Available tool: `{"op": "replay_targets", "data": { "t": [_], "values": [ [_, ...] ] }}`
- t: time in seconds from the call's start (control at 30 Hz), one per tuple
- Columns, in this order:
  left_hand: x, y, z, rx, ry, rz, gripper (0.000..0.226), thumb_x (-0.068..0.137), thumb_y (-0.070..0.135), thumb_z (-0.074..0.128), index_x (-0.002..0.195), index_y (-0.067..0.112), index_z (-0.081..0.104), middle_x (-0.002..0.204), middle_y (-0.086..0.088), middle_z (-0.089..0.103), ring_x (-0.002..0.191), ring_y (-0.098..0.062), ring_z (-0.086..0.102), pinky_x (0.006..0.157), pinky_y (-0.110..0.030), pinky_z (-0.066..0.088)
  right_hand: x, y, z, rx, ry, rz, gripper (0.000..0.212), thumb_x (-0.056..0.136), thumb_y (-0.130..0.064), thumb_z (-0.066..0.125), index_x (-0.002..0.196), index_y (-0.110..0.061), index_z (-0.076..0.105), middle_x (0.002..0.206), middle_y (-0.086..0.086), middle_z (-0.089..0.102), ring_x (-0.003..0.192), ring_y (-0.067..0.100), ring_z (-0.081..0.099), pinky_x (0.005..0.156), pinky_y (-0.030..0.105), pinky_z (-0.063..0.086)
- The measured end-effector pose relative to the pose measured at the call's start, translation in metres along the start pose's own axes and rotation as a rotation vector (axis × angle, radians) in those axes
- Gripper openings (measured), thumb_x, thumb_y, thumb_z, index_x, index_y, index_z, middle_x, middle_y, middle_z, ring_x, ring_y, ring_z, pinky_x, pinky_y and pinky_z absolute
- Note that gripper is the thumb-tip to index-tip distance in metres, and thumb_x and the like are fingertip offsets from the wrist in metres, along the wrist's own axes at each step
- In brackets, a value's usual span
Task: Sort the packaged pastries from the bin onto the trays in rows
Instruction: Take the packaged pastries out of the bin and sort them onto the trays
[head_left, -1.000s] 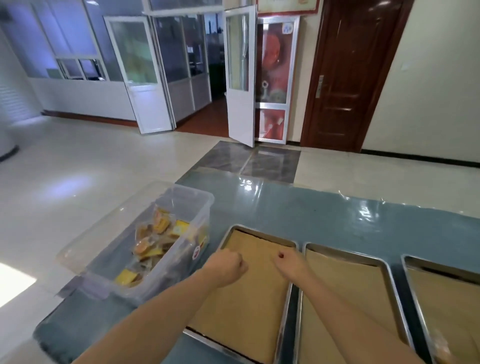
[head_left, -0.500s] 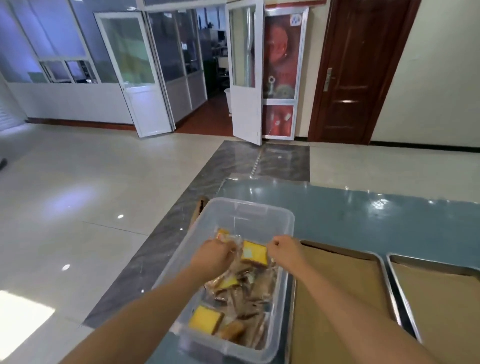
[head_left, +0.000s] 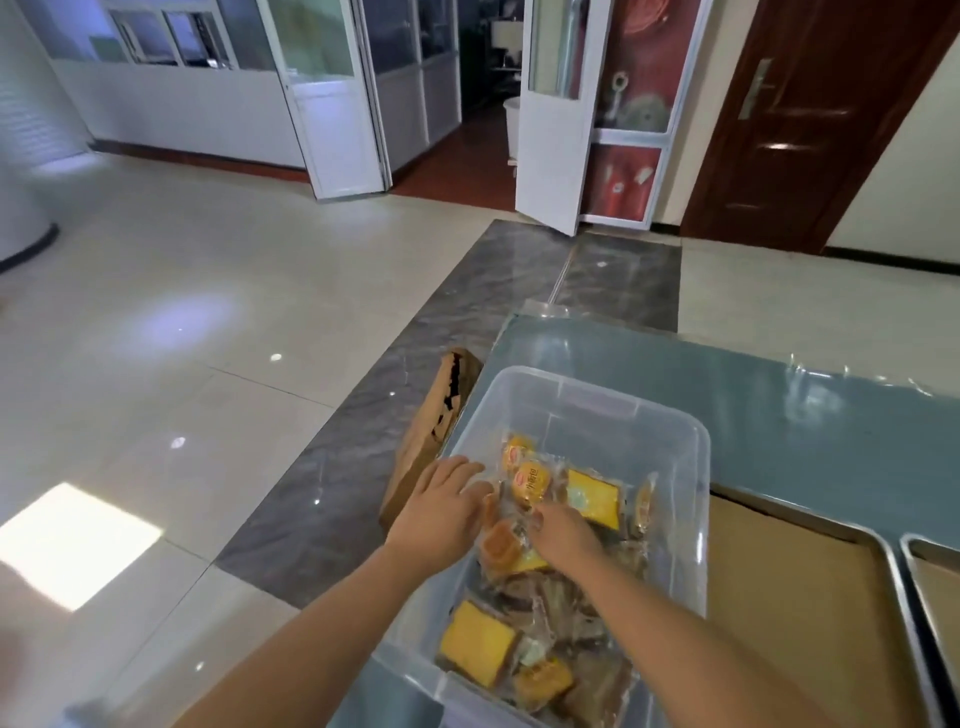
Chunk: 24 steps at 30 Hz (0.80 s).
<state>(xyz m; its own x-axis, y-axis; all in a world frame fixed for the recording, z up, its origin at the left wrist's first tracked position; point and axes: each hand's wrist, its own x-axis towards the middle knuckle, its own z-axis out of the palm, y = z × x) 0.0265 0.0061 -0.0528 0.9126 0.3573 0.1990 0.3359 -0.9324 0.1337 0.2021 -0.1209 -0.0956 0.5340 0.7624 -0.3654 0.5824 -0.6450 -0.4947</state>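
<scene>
A clear plastic bin stands on the left end of the blue-grey table. It holds several packaged pastries: a yellow cake slice, a second yellow slice, a round orange bun and brown ones beneath. My left hand lies inside the bin at its left wall, fingers spread over the pile. My right hand is beside it, fingertips bent down into the wrappers just below the orange bun. Whether it grips a packet is hidden. A paper-lined metal tray lies right of the bin.
A second tray's rim shows at the right edge. A brown cardboard piece leans against the table's left end. Beyond the table are glossy floor tiles, open white-framed doors and a dark wooden door.
My hands moved from over the first tray to the bin and have now sunk into the pastry pile. The view swung left, bringing the bin to the centre.
</scene>
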Motion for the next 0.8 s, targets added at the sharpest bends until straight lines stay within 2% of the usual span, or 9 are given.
{"op": "replay_targets", "data": {
  "t": [0.07, 0.13, 0.17, 0.33, 0.47, 0.57, 0.67, 0.73, 0.8],
  "values": [
    [0.001, -0.002, 0.003, 0.004, -0.011, 0.016, 0.047, 0.100, 0.039, 0.029, 0.122, 0.025, 0.067, 0.140, 0.001, 0.054, 0.142, -0.024, 0.037, 0.121, -0.045, 0.027, 0.012, -0.003, 0.015, -0.023, 0.017, -0.008, 0.018, 0.099, -0.036, 0.056, 0.110, -0.022, 0.061, 0.107, 0.002, 0.065, 0.105, 0.025, 0.064, 0.077, 0.032, 0.048],
    [0.002, -0.004, 0.006, 0.013, -0.013, 0.031, 0.049, 0.099, 0.040, 0.027, 0.120, 0.023, 0.068, 0.135, 0.001, 0.055, 0.140, -0.024, 0.038, 0.121, -0.047, 0.026, 0.018, -0.006, 0.028, -0.055, 0.032, -0.009, 0.040, 0.099, -0.037, 0.059, 0.135, -0.023, 0.054, 0.130, 0.003, 0.061, 0.120, 0.025, 0.060, 0.092, 0.037, 0.050],
    [0.002, -0.005, 0.007, 0.012, -0.016, 0.033, 0.049, 0.099, 0.041, 0.027, 0.118, 0.023, 0.068, 0.132, 0.000, 0.056, 0.138, -0.025, 0.039, 0.120, -0.047, 0.025, 0.019, -0.007, 0.034, -0.065, 0.035, 0.001, 0.044, 0.098, -0.036, 0.060, 0.139, -0.023, 0.052, 0.133, 0.003, 0.059, 0.123, 0.025, 0.058, 0.096, 0.038, 0.050],
    [-0.001, -0.004, 0.009, 0.017, -0.027, 0.027, 0.048, 0.098, 0.041, 0.027, 0.118, 0.025, 0.068, 0.129, 0.002, 0.059, 0.136, -0.024, 0.041, 0.120, -0.045, 0.023, 0.018, -0.007, 0.047, -0.071, -0.075, 0.010, 0.018, 0.096, -0.029, 0.065, 0.111, -0.019, 0.067, 0.110, 0.001, 0.069, 0.103, 0.021, 0.065, 0.090, 0.038, 0.055],
    [-0.001, -0.002, 0.003, -0.008, -0.073, 0.004, 0.051, 0.097, 0.045, 0.023, 0.123, 0.029, 0.065, 0.132, 0.007, 0.057, 0.137, -0.019, 0.039, 0.122, -0.042, 0.015, 0.011, -0.004, 0.023, -0.018, -0.062, -0.025, 0.007, 0.096, -0.029, 0.066, 0.092, -0.027, 0.060, 0.093, -0.006, 0.064, 0.084, 0.010, 0.060, 0.069, 0.025, 0.047],
    [0.004, -0.004, 0.000, -0.019, -0.187, -0.034, 0.048, 0.101, 0.051, 0.030, 0.139, 0.032, 0.053, 0.142, 0.012, 0.049, 0.143, -0.013, 0.030, 0.124, -0.050, 0.010, 0.005, 0.000, -0.011, 0.028, -0.052, -0.093, 0.005, 0.094, -0.024, 0.069, 0.094, -0.029, 0.065, 0.095, -0.007, 0.067, 0.086, 0.010, 0.062, 0.078, 0.027, 0.051],
    [0.020, 0.001, -0.002, -0.038, -0.293, -0.093, 0.070, 0.094, 0.075, 0.034, 0.151, 0.033, 0.038, 0.148, 0.011, 0.047, 0.146, -0.013, 0.028, 0.124, -0.054, 0.004, 0.003, 0.002, -0.044, 0.094, -0.028, -0.171, 0.003, 0.092, -0.024, 0.071, 0.095, -0.025, 0.071, 0.095, -0.008, 0.070, 0.090, 0.011, 0.064, 0.083, 0.027, 0.051],
    [0.034, 0.009, -0.005, -0.060, -0.315, -0.116, 0.079, 0.085, 0.085, 0.037, 0.147, 0.036, 0.039, 0.138, 0.010, 0.055, 0.140, -0.013, 0.037, 0.122, -0.056, -0.001, 0.001, 0.000, -0.062, 0.170, 0.015, -0.211, 0.004, 0.090, -0.025, 0.073, 0.093, -0.022, 0.073, 0.093, -0.006, 0.072, 0.091, 0.013, 0.066, 0.085, 0.028, 0.051],
    [0.048, 0.017, -0.006, -0.083, -0.294, -0.134, 0.061, 0.085, 0.080, 0.039, 0.129, 0.038, 0.047, 0.117, 0.011, 0.062, 0.128, -0.014, 0.048, 0.121, -0.055, 0.000, 0.001, -0.001, -0.075, 0.274, 0.055, -0.221, 0.003, 0.089, -0.025, 0.075, 0.089, -0.023, 0.073, 0.090, -0.006, 0.073, 0.088, 0.009, 0.067, 0.083, 0.028, 0.052]
  ]
}}
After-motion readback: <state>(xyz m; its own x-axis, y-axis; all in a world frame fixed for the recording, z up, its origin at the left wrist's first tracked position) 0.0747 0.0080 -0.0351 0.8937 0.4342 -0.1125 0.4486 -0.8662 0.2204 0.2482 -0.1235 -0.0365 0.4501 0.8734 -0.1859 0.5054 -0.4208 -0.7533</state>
